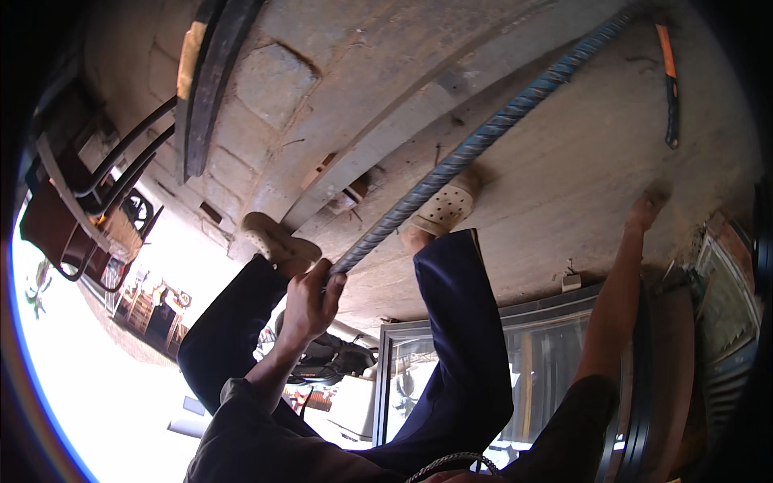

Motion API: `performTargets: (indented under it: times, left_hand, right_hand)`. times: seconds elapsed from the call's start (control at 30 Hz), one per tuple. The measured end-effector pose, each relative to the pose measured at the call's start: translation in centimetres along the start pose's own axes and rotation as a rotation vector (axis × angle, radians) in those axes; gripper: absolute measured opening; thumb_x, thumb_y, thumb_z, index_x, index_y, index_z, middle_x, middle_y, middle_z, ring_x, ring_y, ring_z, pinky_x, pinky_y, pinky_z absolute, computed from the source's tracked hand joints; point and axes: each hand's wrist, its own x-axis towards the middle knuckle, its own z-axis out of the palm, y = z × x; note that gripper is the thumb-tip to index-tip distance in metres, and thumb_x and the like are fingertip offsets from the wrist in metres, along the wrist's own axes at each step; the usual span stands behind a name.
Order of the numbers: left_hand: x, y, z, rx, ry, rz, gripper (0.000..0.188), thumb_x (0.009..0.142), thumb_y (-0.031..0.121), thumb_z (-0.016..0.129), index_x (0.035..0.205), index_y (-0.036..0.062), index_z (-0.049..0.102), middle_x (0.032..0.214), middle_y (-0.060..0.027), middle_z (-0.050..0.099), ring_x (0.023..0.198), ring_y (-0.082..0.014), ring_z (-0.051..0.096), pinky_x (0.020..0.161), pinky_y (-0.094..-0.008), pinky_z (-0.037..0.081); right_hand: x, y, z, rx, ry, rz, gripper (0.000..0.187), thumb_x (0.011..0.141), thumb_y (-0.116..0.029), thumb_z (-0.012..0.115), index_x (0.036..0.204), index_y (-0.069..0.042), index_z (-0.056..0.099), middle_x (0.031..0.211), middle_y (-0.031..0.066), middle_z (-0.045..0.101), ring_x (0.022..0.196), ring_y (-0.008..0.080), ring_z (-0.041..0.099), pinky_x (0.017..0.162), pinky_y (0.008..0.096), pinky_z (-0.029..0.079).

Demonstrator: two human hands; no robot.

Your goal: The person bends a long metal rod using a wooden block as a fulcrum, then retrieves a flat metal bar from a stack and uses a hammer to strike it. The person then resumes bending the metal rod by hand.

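The left hand [312, 302] closes round the near end of a long blue-grey ribbed metal rod [459, 164], apparently steadying its slant; right of it, the blurred right hand's [651, 203] openness can't be told.

Left sleeve [233, 431]: dark grey cloth, loose and creased, ending around the elbow
Right sleeve [576, 423]: very dark in the shade, also ending near the elbow
Left hand [308, 302]: bare, the forearm uncovered up to the cloth
Right hand [649, 205]: bare, its fingers blurred
Cord [455, 459]: pale grey, braided or chain-like, curving in a narrow loop over the dark clothing at the waist or chest; which one is unclear
Trousers [467, 322]: deep navy, plain, wide in the leg, the right hem showing a thin lighter edge
Left clog [262, 235]: cream, rounded, pierced with small holes
Right clog [451, 205]: the same cream, round dark holes dotted across the top
Ankles: bare between hem and shoe
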Motion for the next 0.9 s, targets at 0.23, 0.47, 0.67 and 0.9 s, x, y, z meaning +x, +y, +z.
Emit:
performTargets:
  times: [0.23,0.47,0.67,0.9]
  left_hand:
    - [-3.6,4.4,-4.0,-0.041,-0.022,-0.006,0.03,0.097,0.025,0.052,0.081,0.0005,0.05,0.056,-0.0196,0.05,0.053,-0.0413,0.054,0.048,-0.0458,0.038]
    - [-6.0,7.7,-10.0,-0.008,-0.08,0.094,0.027,0.095,0.024,0.056,0.092,-0.0023,0.05,0.058,-0.0195,0.051,0.051,-0.04,0.055,0.045,-0.0442,0.038]
    - [-6.5,8.2,-11.5,-0.007,-0.078,0.219,0.033,0.094,0.029,0.059,0.095,-0.0022,0.05,0.062,-0.0166,0.053,0.051,-0.0356,0.056,0.047,-0.0421,0.041]
    - [-6.6,8.4,-12.6,-0.068,-0.087,0.205,0.039,0.093,0.035,0.06,0.099,-0.0032,0.051,0.059,-0.0152,0.051,0.05,-0.0319,0.056,0.047,-0.0401,0.042]
  right_hand:
    - [-20.3,-11.8,0.5,0.272,-0.108,-0.607,0.03,0.102,-0.024,0.047,0.125,-0.007,0.056,0.114,0.0143,0.061,0.105,0.0256,0.059,0.092,0.0357,0.046]
    - [-30.0,-30.1,-1.6,-0.004,-0.129,-0.718,0.044,0.091,-0.011,0.058,0.133,-0.022,0.052,0.1,0.0179,0.059,0.092,0.0321,0.062,0.078,0.045,0.052]
    - [-30.1,-35.4,-1.3,-0.204,0.056,-0.678,0.036,0.091,-0.02,0.06,0.126,-0.024,0.057,0.097,0.0187,0.054,0.083,0.0334,0.066,0.071,0.0446,0.054]
    - [-29.5,-36.1,-0.1,-0.229,-0.006,-0.826,0.048,0.092,-0.018,0.058,0.136,-0.031,0.045,0.104,0.0184,0.055,0.086,0.0335,0.066,0.072,0.0445,0.055]
